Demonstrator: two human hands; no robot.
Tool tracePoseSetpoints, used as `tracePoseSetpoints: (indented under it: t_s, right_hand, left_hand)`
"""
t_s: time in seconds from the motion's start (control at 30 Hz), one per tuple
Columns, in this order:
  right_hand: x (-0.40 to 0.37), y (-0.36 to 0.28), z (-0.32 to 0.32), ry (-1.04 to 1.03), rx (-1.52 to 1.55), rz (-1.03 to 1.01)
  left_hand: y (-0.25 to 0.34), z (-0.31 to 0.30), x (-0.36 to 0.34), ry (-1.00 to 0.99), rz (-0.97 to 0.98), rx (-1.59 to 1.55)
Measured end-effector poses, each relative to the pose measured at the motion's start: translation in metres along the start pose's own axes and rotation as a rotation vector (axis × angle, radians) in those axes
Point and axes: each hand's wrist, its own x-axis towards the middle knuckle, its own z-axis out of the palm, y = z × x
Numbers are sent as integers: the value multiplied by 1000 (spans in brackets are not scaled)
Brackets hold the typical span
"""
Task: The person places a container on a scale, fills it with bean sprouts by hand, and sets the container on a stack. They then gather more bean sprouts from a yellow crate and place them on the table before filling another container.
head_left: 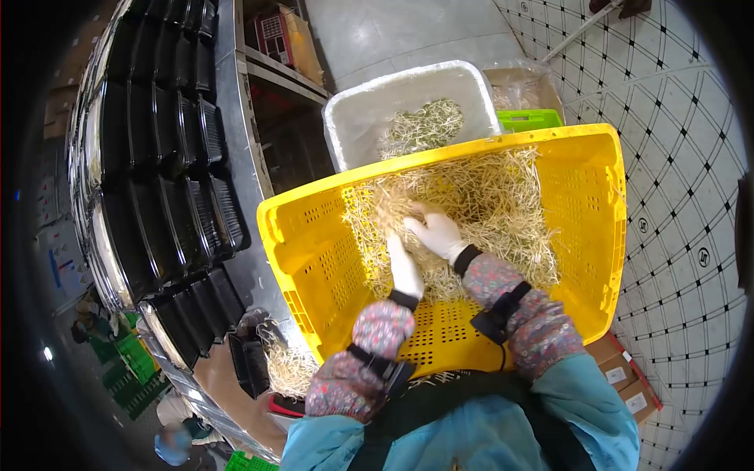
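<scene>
A yellow perforated crate (597, 212) tilts toward me, holding a heap of pale bean sprouts (503, 196). My left hand (404, 267), in a white glove, rests among the sprouts near the crate's middle, fingers closed around a bunch of strands. My right hand (436, 231), also white-gloved, lies just beyond it on the sprouts and grips a tuft of them. Both forearms wear floral sleeve covers with black straps.
A white tub (353, 118) with some sprouts stands behind the crate, a green basket (530, 119) beside it. Rows of black trays (169, 173) fill a metal counter at left. Loose sprouts (287, 365) lie by the trays. Cardboard boxes (628, 377) sit at lower right.
</scene>
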Motion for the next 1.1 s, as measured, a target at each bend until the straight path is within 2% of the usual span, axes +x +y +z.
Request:
tracePoseSetpoints:
  t_s: [0.07, 0.1, 0.17, 0.2, 0.23, 0.27, 0.3, 0.33, 0.4, 0.47, 0.53, 0.6, 0.67, 0.73, 0.77, 0.83, 0.9, 0.93, 1.0, 1.03, 1.07, 1.1]
  right_hand:
    - [-1, -10, -24, -185, -21, -68]
    - [4, -13, -33, -253, -46, -103]
    - [14, -23, -57, -313, -217, -125]
    - [23, -8, -58, -206, -418, -75]
    - [18, 0, -68, -90, -389, -28]
    - [14, 6, -73, 25, -358, 21]
    - [-3, -8, -82, 60, -365, 79]
    - [-14, -4, -75, 70, -472, 12]
    - [-39, 5, -58, 95, -690, -133]
    - [-54, 5, -36, -136, -853, -203]
    - [-51, 11, -31, -144, -1014, -283]
    - [-28, 18, -36, -77, -931, -228]
    - [-10, 21, -38, -70, -826, -166]
    - [-1, 22, -37, -119, -705, -95]
    - [1, 26, -34, -135, -683, -74]
    - [-5, 38, -36, -120, -619, -185]
    - [-20, 46, -48, -40, -580, -303]
    - [-19, 44, -60, -187, -573, -138]
    - [-21, 41, -92, -226, -673, 76]
    - [-23, 39, -107, -70, -526, 53]
    - [-25, 40, -120, 81, -380, 31]
    - [-28, 41, -131, 164, -315, -34]
  left_hand:
    - [19, -1, -43, -132, -54, -136]
    - [31, 6, -56, -52, -241, -338]
    - [37, -2, -60, -73, -343, 108]
    - [39, -9, -63, -82, -388, 332]
    - [37, -20, -57, -205, -195, 414]
    - [39, -36, -51, -201, -145, 881]
    - [36, -47, -45, -237, 85, 1114]
    - [37, -49, -45, -269, 323, 1336]
    - [50, -28, -45, -333, 445, 1546]
    - [46, -16, -27, -347, 635, 1721]
    - [58, -3, -6, -391, 617, 1932]
    - [55, -7, 30, -318, 737, 1941]
    - [65, 2, 48, -340, 570, 1950]
    - [68, 3, 57, -328, 490, 1711]
    - [68, 2, 56, -302, 376, 1708]
    - [73, 2, 49, -245, 152, 1695]
    - [81, -2, 26, -252, 170, 1661]
    - [88, -2, 10, -255, 177, 1641]
    - [106, -4, -18, -234, 203, 1683]
    - [103, -20, -17, -213, 284, 1751]
    - [99, -34, -17, -206, 281, 1846]
    - [102, -33, -23, -246, 356, 1859]
